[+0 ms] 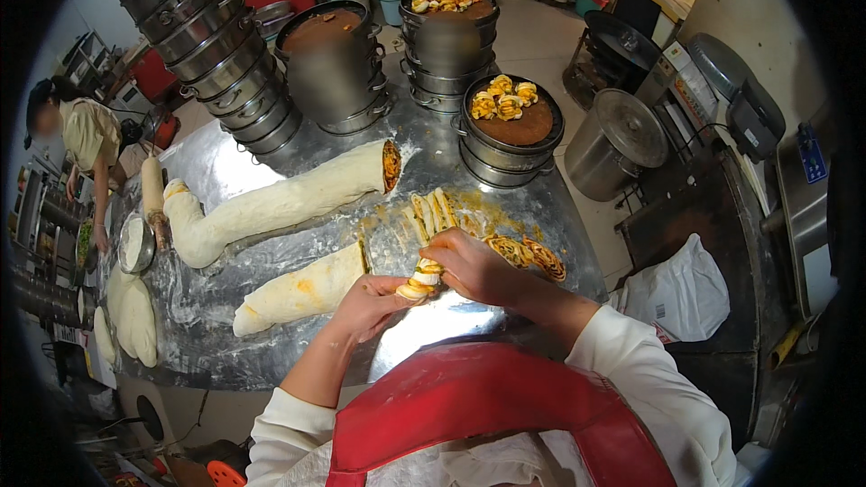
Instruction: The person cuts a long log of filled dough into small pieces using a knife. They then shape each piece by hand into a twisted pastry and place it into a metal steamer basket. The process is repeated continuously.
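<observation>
My left hand (pixel 371 303) and my right hand (pixel 473 267) hold one twisted piece of filled dough (pixel 423 279) between them, above the near edge of the metal table. Just beyond my right hand lie cut dough strips (pixel 431 211) with orange and green filling. Cut spiral slices (pixel 524 255) lie to its right. A shorter filled dough roll (pixel 304 287) rests left of my hands. Behind it a long filled dough roll (pixel 291 206) bends at its left end, its cut right end showing filling. Shaped twisted buns (pixel 504 98) sit on the nearest steamer (pixel 511 161).
More metal steamers (pixel 429 91) stand along the far side, with a tall stack (pixel 223 61) at left. A rolling pin (pixel 153 186), a bowl of flour (pixel 135 243) and plain dough (pixel 132 318) lie left. Another person (pixel 88 128) bends at far left. A lidded pot (pixel 612 142) stands right.
</observation>
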The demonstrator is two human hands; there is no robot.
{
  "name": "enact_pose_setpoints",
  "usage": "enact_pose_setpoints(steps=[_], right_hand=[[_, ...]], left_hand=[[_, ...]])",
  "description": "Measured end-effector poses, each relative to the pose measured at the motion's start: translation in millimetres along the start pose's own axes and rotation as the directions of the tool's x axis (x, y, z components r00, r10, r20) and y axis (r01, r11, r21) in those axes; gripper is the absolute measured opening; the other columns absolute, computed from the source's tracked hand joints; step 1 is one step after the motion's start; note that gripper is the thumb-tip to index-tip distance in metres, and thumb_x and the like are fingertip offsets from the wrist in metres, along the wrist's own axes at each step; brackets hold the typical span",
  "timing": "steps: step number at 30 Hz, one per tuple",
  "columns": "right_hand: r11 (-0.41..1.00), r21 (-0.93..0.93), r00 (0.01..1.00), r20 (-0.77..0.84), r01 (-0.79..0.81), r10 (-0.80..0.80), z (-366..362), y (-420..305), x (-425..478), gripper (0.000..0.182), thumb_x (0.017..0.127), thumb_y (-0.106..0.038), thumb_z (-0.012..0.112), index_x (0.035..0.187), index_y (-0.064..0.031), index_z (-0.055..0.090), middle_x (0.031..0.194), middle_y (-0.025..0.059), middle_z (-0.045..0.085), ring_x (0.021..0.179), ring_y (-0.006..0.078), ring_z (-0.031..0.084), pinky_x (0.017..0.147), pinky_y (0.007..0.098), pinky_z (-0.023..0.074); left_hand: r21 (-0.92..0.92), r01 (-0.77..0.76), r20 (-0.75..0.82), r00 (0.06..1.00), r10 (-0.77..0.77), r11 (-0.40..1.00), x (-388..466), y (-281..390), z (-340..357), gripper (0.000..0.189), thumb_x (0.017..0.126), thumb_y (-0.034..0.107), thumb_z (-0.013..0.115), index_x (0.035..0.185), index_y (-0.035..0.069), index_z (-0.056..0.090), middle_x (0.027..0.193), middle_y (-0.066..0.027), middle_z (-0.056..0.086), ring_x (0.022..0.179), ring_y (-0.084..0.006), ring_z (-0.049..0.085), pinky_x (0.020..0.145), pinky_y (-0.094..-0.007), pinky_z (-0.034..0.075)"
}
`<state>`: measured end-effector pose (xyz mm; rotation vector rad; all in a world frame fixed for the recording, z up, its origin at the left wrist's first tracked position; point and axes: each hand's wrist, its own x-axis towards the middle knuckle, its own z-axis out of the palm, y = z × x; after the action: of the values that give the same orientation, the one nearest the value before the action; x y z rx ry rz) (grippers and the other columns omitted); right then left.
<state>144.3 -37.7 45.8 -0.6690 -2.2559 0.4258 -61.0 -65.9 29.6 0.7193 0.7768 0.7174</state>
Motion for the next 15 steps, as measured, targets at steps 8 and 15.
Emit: enact_pose_setpoints(steps=[8,15], right_hand=[[0.919,0.275,0.943,-0.098,-0.28,0.317,26.2,10.8,1.3,0.04,0.066,0.004,0.057,0.106,-0.0014,0.051,0.099,0.0141,0.051,0.087,0.0264,0.054,0.073,0.0303,0.044],[0.605,0.703,0.882,0.068,-0.374,0.467,27.8,6.3,6.3,0.047,0.07,0.002,0.059,0.114,0.0045,0.044,0.104,0.0125,0.047,0.093,0.0202,0.052,0.079,0.0265,0.0428]], left_hand=[[-0.064,-0.099,-0.105,0.99,0.092,0.993,15.7,-2.5,7.6,0.024,0.074,0.001,0.062,0.096,-0.005,0.056,0.079,-0.0075,0.06,0.063,-0.0102,0.055,0.058,-0.0203,0.045],[0.14,-0.41,-0.281,0.856,0.433,0.901,30.4,-16.7,13.1,0.017,0.075,0.0,0.06,0.092,-0.003,0.056,0.093,-0.008,0.057,0.074,-0.0113,0.056,0.065,-0.0212,0.046]])
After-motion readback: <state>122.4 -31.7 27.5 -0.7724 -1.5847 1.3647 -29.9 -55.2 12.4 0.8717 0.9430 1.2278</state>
